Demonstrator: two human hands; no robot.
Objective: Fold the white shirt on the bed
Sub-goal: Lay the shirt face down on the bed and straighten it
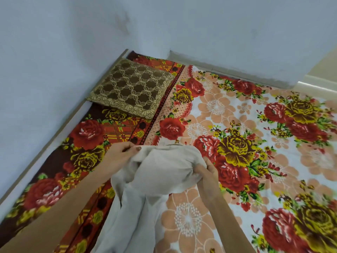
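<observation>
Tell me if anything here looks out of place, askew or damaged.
Only the white shirt: it hangs bunched and crumpled between the left hand and right hand, not laid flat. Nothing looks spilled or torn.

Matt, soft cloth shirt [160, 170]; plush printed blanket [237, 125]; lace-textured pillow [133, 88].

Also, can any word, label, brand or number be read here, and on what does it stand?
No text can be read.
The white shirt, gripped by the left hand and right hand, shows no label or print.
The brown pillow and the floral bedsheet carry only patterns.
</observation>
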